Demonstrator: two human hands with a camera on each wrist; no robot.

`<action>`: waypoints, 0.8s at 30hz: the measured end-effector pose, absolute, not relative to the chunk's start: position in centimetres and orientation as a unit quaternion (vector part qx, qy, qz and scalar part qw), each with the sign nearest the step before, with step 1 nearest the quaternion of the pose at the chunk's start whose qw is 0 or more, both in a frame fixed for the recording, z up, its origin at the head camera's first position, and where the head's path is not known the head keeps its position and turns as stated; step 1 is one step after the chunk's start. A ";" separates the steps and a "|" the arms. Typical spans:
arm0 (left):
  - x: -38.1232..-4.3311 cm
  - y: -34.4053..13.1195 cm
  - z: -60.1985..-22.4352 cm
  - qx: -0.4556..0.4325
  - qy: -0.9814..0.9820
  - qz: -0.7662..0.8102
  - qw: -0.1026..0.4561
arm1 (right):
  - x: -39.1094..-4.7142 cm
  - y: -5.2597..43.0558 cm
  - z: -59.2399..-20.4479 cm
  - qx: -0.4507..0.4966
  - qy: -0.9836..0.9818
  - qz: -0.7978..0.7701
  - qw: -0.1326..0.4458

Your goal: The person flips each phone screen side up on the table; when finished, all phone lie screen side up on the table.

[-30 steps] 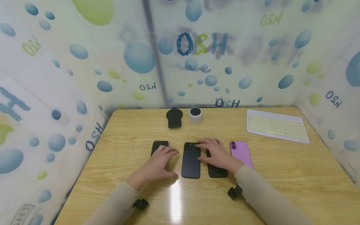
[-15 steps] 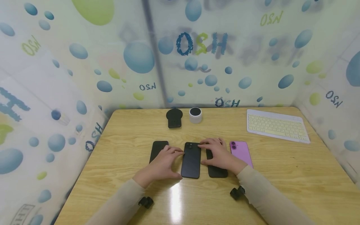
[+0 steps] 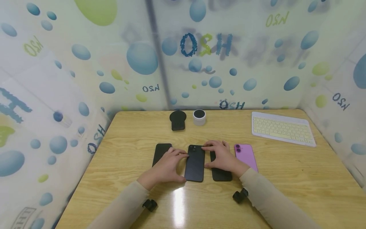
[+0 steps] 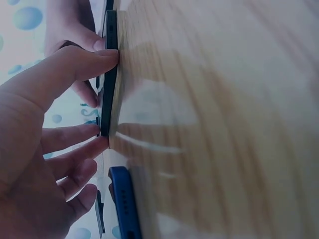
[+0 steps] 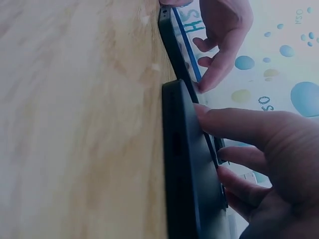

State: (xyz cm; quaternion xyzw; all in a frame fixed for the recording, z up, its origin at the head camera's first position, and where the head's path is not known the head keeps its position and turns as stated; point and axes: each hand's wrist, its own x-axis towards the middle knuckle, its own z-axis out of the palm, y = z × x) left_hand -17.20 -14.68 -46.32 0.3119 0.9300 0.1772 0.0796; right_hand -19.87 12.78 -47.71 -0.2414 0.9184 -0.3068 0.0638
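A dark smartphone (image 3: pixel 195 168) lies back up, camera lenses at its far end, between the two hands. My left hand (image 3: pixel 168 167) touches its left side, thumb at the near left corner and a forefinger farther up. On the other side, my right hand (image 3: pixel 222 158) reaches over a black phone (image 3: pixel 222 175), fingertips at the middle phone's far right corner and thumb by its right edge. Under the left hand lies another dark phone (image 3: pixel 160 152), its near part hidden. In the left wrist view, the left thumb (image 4: pixel 102 62) rests against the dark phone's edge (image 4: pixel 110 87).
To the right lies a purple phone (image 3: pixel 246 156), partly behind the right wrist. A white keyboard (image 3: pixel 283 128) sits at the back right of the wooden table (image 3: pixel 286 190). At the back stand a black round-topped stand (image 3: pixel 177 120) and a white cylinder with a dark top (image 3: pixel 199 118).
My left hand has moved right, from above the left phone to the middle phone's left edge. My right hand has shifted only slightly. The phones stay in their row.
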 end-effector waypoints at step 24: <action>-16.9 -14.2 -46.3 0.320 0.926 0.187 0.067 | -19.8 13.0 -47.9 -0.239 0.913 -0.331 0.013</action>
